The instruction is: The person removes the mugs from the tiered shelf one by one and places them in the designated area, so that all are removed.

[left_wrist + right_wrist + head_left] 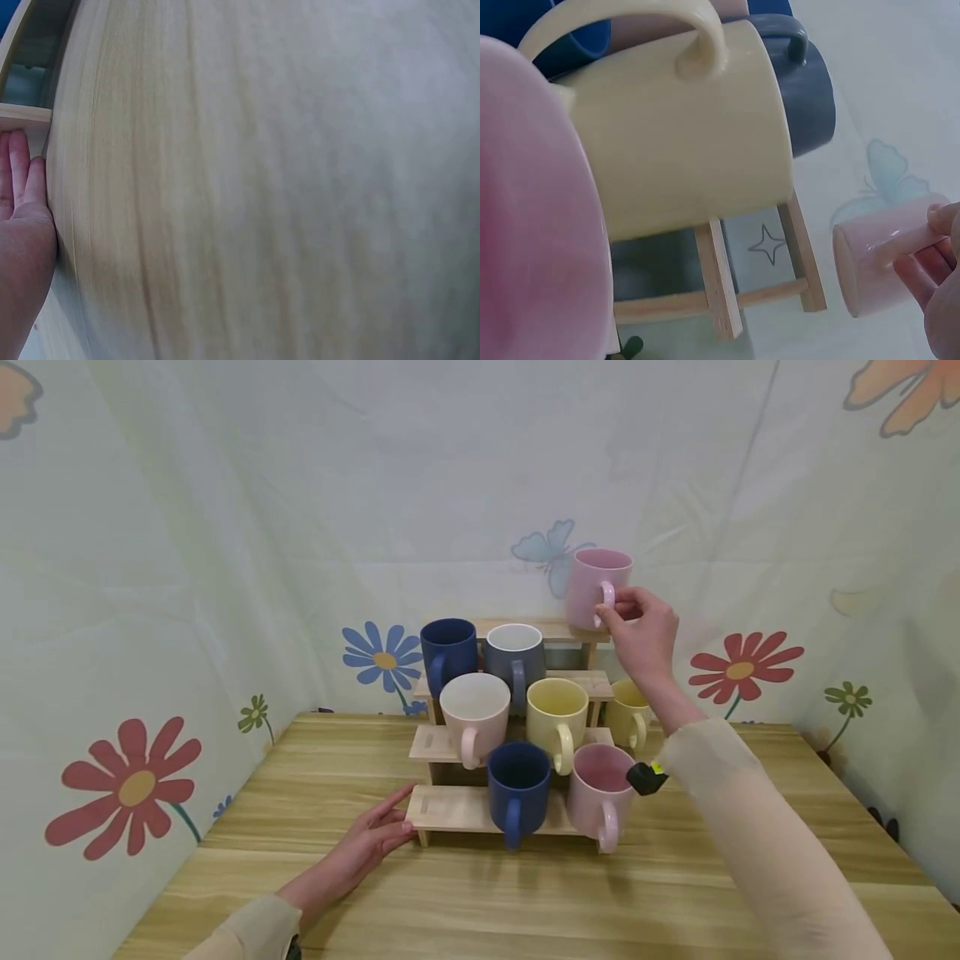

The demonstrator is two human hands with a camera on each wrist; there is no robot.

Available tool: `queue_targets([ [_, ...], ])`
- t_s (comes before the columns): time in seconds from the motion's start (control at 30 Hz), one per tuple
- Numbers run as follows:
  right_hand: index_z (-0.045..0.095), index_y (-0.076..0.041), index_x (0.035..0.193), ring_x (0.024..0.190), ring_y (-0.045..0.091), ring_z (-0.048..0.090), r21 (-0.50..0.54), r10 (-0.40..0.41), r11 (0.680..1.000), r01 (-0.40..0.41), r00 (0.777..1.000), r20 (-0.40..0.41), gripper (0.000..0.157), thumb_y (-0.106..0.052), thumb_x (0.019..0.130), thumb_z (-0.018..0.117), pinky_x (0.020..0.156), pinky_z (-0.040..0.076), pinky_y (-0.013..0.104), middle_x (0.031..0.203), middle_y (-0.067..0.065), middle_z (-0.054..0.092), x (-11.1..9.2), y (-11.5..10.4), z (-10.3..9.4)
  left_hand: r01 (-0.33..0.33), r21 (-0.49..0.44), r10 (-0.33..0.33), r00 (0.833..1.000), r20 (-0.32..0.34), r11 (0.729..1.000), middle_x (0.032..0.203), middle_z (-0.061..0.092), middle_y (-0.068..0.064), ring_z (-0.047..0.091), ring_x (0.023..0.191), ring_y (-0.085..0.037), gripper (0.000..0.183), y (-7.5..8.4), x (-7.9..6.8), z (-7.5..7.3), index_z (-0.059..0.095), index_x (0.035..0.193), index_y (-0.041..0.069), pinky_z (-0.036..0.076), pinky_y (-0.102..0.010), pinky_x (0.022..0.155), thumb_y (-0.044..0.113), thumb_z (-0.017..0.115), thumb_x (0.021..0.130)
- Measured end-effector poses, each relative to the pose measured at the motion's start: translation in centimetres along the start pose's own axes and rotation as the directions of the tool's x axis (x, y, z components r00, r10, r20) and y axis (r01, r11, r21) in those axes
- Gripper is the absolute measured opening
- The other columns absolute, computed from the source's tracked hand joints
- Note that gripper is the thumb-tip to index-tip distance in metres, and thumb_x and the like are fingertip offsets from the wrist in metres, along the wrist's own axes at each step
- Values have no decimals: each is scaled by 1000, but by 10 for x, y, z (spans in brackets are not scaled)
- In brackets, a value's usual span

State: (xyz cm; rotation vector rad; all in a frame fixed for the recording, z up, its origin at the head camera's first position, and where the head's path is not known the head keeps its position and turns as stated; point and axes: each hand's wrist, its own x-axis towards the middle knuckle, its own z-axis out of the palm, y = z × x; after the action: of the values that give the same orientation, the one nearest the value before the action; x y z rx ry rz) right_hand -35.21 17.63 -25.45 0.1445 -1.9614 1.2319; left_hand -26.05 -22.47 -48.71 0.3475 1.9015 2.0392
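At the right end of the top shelf, my right hand [647, 631] pinches the handle of a pink mug [588, 587]. The right wrist view shows this pink mug [870, 262] upright relative to the rack, with a narrow gap between its base and the wood. Low on the left, my left hand [371, 843] touches the end of the bottom shelf of a stepped wooden rack [453, 810], its fingers [20, 161] extended. On the rack stand a navy mug [519, 789], another pink mug [600, 789], a pale pink mug [474, 718], and a yellow mug [557, 718].
Higher up are another navy mug [457, 647] and a grey mug [525, 652] with a white inside. Behind the rack's right side, partly hidden, is a second yellow mug [621, 718]. The rack stands on a wood-grain table [315, 793], before a flower-printed cloth [420, 485].
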Motion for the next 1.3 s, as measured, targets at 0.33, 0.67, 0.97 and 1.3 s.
queue_targets([
  [0.33, 71, -2, 109, 75, -5, 53, -59, 22, 998, -23, 1000, -16, 28, -23, 91, 72, 63, 46, 5, 94, 16, 69, 3, 18, -26, 16, -5, -16, 1000, -16, 1000, 120, 57, -4, 63, 107, -8, 74, -1, 1, 0, 16, 160, 12, 53, -21, 101, 10, 57, 98],
  [0.67, 71, -3, 108, 74, -8, 52, -102, 46, 994, -50, 998, -45, 29, -25, 90, 73, 59, 43, 8, 80, -9, 63, 3, 32, -54, 28, 11, -28, 999, -18, 1000, 120, 57, -4, 63, 107, -9, 74, -1, 2, -1, 16, 160, 12, 52, -21, 102, 11, 57, 98],
  [0.97, 69, -5, 111, 68, -7, 55, -109, 107, 988, -111, 993, -39, 32, -29, 90, 72, 57, 46, 5, 76, -26, 54, 1, 43, -77, 32, 10, -32, 999, -18, 999, 121, 57, -4, 63, 108, -9, 74, 0, 2, -1, 16, 160, 13, 52, -21, 102, 11, 57, 98],
  [1.3, 65, -6, 117, 73, -9, 53, -174, 159, 971, -163, 987, -37, 37, -33, 93, 66, 60, 45, 4, 84, -18, 56, -8, 72, -93, 34, 7, -34, 999, -12, 999, 121, 57, -4, 63, 108, -8, 74, -1, 3, -2, 16, 160, 13, 52, -21, 102, 12, 57, 98],
])
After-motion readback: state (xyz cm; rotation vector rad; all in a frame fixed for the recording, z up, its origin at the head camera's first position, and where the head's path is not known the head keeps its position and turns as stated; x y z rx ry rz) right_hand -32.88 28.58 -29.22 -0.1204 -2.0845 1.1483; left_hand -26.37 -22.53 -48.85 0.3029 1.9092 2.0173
